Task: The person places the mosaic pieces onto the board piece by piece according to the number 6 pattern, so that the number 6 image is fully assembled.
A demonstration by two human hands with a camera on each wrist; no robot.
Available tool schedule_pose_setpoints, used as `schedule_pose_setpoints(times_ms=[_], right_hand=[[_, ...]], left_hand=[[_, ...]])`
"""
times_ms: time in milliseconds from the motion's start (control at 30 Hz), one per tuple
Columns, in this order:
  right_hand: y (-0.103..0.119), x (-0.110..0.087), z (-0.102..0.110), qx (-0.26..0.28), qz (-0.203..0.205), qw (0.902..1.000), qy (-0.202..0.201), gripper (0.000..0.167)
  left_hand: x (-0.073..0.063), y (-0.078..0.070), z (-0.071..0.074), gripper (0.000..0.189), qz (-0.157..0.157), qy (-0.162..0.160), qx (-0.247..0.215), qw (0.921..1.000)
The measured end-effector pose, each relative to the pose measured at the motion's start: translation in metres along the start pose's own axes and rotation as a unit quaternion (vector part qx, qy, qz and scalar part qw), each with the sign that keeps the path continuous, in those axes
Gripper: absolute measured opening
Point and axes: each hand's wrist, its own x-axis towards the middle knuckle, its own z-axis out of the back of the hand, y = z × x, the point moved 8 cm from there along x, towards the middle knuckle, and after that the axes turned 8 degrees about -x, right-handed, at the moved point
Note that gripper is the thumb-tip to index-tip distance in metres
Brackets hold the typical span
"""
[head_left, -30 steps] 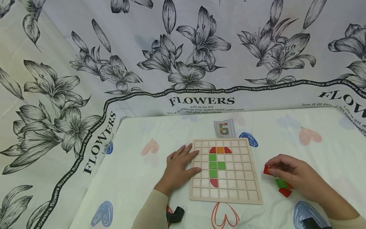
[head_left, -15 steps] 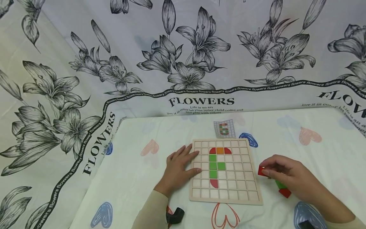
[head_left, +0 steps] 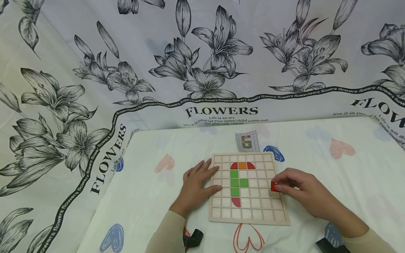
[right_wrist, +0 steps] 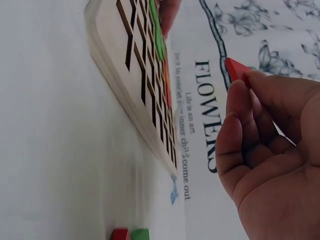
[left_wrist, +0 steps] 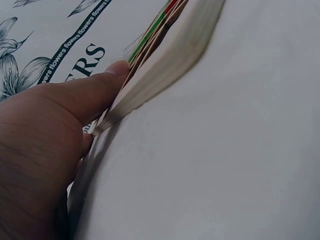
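A wooden grid board [head_left: 259, 213] lies on the table. In it sit red rounded tiles [head_left: 236, 202], an orange tile [head_left: 242, 165] and several green tiles [head_left: 235, 182]. My left hand [head_left: 197, 184] rests on the board's left edge, fingers spread and thumb extended; in the left wrist view the thumb [left_wrist: 102, 90] lies along the rim. Over the board's right edge, my right hand [head_left: 305, 191] pinches a red tile [head_left: 274, 187] between thumb and fingertips. That tile shows a pointed corner in the right wrist view, its rest covered by fingers.
Behind the board lies a small printed card [head_left: 246, 141] with a coloured grid pattern. In the right wrist view a loose red piece [right_wrist: 120, 234] and a green piece [right_wrist: 140, 234] lie on the tablecloth; the right hand hides them from the head view.
My right hand has moved left with the red tile, from above the loose pieces to the board's right edge. The left hand has stayed in place.
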Motion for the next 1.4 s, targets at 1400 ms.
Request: schedule_pose_setpoints(times_ms=[1400], right_hand=[[-0.024, 0.043, -0.054, -0.014, -0.120, 0.9917, 0.043, 0.011]], left_hand=[[0.001, -0.001, 0.000, 0.070, -0.004, 0.000, 0.000, 1.0000]])
